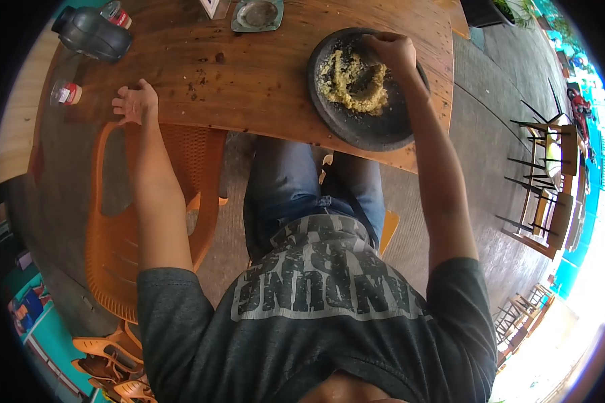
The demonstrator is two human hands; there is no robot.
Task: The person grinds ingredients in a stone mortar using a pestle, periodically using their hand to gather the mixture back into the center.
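Mash point(363, 105), yellow and crumbly, is lying horseshoe-shaped in a round, dark-grey stone dish point(368, 136), the curve's open end facing the nearer, bare right hand point(392, 51); its bent fingers are showing at the far side, but whether they are gripping anything, one cannot tell. The bare left hand point(138, 103) is hanging open, well apart, near a clear, red-and-white-labelled cup point(66, 93).
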